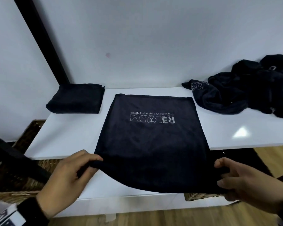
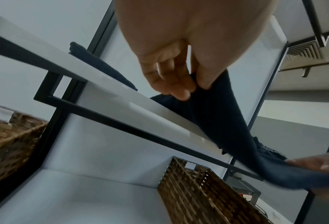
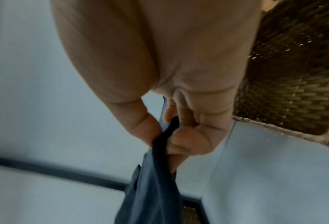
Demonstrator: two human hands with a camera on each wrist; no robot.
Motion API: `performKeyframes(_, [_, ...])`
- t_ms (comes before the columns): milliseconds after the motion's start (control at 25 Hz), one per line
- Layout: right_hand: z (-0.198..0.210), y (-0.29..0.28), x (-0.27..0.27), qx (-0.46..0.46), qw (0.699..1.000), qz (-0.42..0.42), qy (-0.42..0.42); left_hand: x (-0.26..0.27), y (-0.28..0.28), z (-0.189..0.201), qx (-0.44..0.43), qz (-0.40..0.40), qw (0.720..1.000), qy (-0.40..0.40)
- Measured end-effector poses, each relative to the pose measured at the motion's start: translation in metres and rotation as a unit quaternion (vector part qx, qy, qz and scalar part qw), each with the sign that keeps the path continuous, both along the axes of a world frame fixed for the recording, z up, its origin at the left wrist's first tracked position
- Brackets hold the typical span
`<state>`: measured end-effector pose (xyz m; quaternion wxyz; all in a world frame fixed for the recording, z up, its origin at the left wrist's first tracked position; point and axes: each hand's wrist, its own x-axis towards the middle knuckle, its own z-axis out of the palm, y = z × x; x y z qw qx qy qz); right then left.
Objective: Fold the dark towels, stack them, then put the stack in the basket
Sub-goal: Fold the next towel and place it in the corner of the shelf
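The left hand (image 1: 69, 173) and right hand (image 1: 245, 185) each pinch a near corner of the dark printed towel (image 1: 150, 137) in thumb and fingers; its far half lies flat on the white shelf (image 1: 69, 136).

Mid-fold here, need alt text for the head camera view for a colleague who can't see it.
Both hands, left hand and right hand, pinch the near corners of a dark printed towel spread on a white shelf. A folded towel sits back-left, an unfolded pile back-right.
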<state>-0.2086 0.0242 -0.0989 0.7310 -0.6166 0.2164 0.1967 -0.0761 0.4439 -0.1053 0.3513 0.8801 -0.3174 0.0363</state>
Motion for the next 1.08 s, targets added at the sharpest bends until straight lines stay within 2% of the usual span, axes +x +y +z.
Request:
performKeyframes(80, [0.008, -0.006, 0.004, -0.004, 0.999, -0.024, -0.027, 0.002, -0.001, 0.003, -0.009, -0.003, 1.0, -0.006])
performKeyframes(200, [0.017, -0.025, 0.006, -0.006, 0.996, -0.057, -0.063, 0.009, -0.001, 0.014, -0.068, -0.024, 0.997, 0.006])
performKeyframes(280, [0.023, -0.032, 0.007, -0.027, 0.995, -0.046, -0.081, 0.014, -0.005, 0.021, -0.108, -0.029, 0.993, 0.023])
performKeyframes(360, [0.031, -0.033, 0.013, -0.088, 0.989, -0.026, -0.113, 0.021, -0.011, 0.026, -0.12, -0.029, 0.992, 0.023])
performKeyframes(440, [0.038, -0.036, 0.023, -0.166, 0.972, -0.018, -0.165, 0.029, -0.016, 0.028, -0.128, -0.019, 0.991, 0.026])
performKeyframes(560, [0.048, -0.038, 0.031, -0.24, 0.95, -0.022, -0.198, 0.039, -0.014, 0.029, -0.133, -0.015, 0.99, 0.047])
performKeyframes(720, [0.036, -0.037, 0.035, -0.252, 0.943, -0.029, -0.217, 0.035, -0.014, 0.027, -0.149, -0.028, 0.983, 0.106])
performKeyframes(840, [0.037, -0.026, 0.046, -0.266, 0.934, -0.047, -0.233, 0.039, -0.018, 0.025, -0.151, 0.006, 0.985, 0.088])
performKeyframes(920, [0.043, -0.021, 0.056, -0.26, 0.939, -0.05, -0.218, 0.045, -0.023, 0.027, -0.143, 0.031, 0.986, 0.076])
performKeyframes(1080, [0.049, -0.024, 0.089, -0.285, 0.94, -0.049, -0.18, 0.064, -0.038, 0.029, -0.167, 0.073, 0.976, 0.117])
